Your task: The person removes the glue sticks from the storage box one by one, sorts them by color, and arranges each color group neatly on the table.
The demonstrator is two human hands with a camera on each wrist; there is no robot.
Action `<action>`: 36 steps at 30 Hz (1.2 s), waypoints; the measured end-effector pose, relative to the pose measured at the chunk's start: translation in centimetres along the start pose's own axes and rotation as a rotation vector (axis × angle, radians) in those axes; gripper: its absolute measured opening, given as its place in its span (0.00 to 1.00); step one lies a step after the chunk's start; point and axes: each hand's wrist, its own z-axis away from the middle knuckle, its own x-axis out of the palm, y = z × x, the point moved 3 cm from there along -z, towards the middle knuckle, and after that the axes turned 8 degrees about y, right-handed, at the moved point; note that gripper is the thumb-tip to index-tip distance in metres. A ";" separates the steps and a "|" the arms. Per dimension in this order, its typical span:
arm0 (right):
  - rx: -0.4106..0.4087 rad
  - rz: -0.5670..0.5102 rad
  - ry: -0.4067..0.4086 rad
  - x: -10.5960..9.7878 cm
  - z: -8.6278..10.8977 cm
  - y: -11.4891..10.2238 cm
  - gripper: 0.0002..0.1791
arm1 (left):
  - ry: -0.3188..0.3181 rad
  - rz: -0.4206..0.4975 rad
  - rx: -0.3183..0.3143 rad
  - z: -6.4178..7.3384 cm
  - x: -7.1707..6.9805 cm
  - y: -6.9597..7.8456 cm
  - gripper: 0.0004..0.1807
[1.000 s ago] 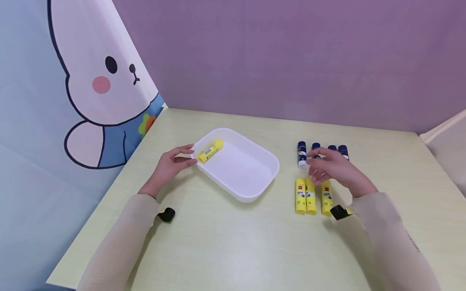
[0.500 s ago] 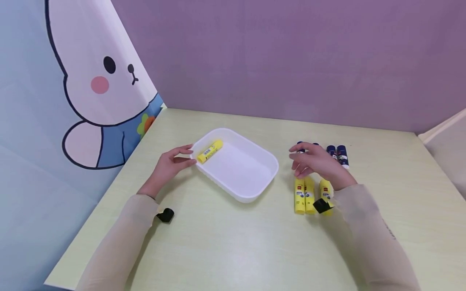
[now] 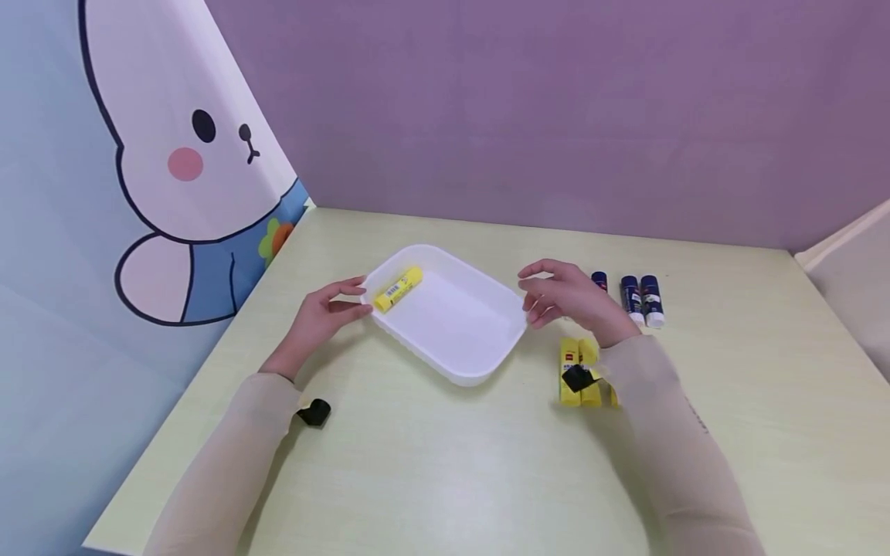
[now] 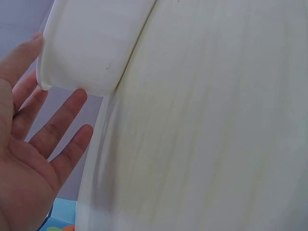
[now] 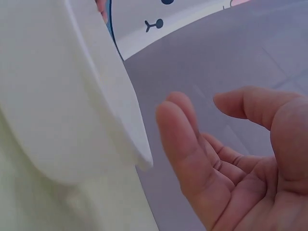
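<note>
In the head view, a white plastic tray stands on the table with one yellow glue stick lying at its left end. My left hand holds the tray's left corner, thumb on the near side and fingers on the far side. Its outer fingers spread loosely in the left wrist view. My right hand hovers close to the tray's right corner. Nothing lies between its thumb and loosely bent fingers in the right wrist view, and a small gap separates them from the rim.
Blue glue sticks lie at the right, partly behind my right hand. Nearer to me are yellow glue sticks, partly covered by the right sleeve and a black wrist piece. A purple backdrop rises behind the table.
My right hand has moved left, from above the glue sticks to beside the tray's right corner. The left hand, the tray and the glue stick inside it have stayed put.
</note>
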 end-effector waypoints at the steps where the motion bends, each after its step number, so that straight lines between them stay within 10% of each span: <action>1: 0.002 -0.005 0.000 0.3 -0.2 -0.1 0.21 | 0.000 -0.001 -0.001 0.0 0.0 0.0 0.23; 36: 0.094 -0.313 -0.081 9.2 -6.2 -2.5 0.26 | -0.006 -0.020 -0.005 0.0 0.3 0.3 0.23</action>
